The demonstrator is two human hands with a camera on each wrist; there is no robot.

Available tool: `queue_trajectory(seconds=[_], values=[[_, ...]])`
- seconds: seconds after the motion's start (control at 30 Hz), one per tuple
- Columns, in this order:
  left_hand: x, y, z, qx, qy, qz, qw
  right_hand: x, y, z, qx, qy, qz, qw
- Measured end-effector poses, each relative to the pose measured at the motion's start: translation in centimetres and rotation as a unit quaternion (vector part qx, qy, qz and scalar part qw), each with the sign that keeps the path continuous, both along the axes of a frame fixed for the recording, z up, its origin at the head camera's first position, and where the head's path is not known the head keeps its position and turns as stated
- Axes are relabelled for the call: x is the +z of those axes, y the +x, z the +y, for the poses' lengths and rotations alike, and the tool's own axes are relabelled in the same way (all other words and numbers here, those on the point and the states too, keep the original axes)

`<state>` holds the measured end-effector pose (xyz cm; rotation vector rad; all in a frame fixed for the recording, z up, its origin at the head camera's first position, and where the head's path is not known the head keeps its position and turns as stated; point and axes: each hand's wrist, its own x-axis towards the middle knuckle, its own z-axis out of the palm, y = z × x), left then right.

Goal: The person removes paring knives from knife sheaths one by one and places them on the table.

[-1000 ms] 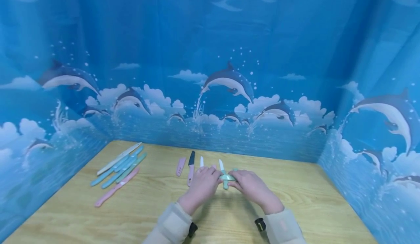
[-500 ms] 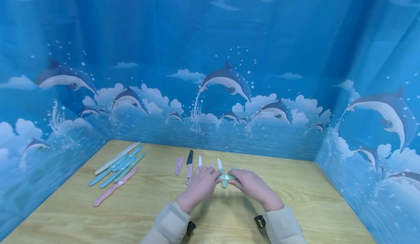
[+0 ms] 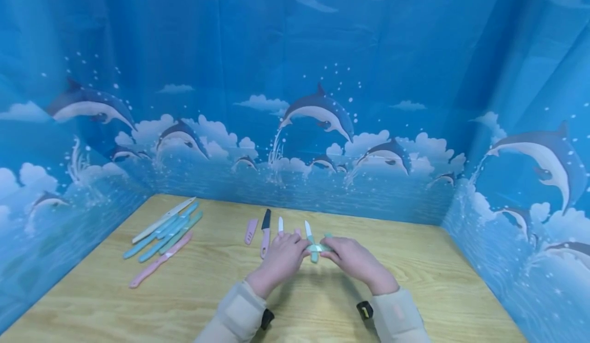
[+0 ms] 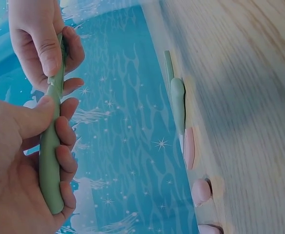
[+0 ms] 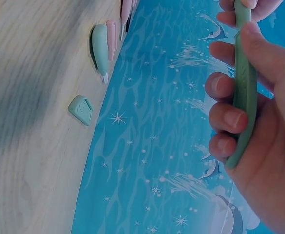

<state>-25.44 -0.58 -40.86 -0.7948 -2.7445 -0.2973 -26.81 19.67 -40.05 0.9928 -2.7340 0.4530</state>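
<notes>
Grip unchanged over the last second. Left hand [image 3: 282,258] has fingers curled round the green knife handle [image 4: 48,158]; right hand [image 3: 357,263] likewise holds the green sheath [image 5: 244,85]. Both are above the wooden table [image 3: 161,312], apparently meeting end to end, so their joint seems unaltered. Bare-bladed green-handled knife [image 3: 309,230] lies beyond.

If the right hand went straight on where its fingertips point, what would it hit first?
Probably the left hand, which grips the other end of the same green knife-like item; depth is hard to judge, so that's tentative.
</notes>
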Motion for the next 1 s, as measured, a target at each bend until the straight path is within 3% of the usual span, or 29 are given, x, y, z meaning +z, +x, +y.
queue_trajectory(seconds=[0.43,1.0], values=[[0.21,-0.02,-0.06,0.004,0.032,-0.033,0.9989,0.14,-0.01,0.13,0.002,-0.004,-0.02,0.9998],[0.2,-0.08,-0.16,0.004,0.029,-0.032,0.9991,0.11,-0.14,0.31,-0.006,0.01,-0.013,0.9999]])
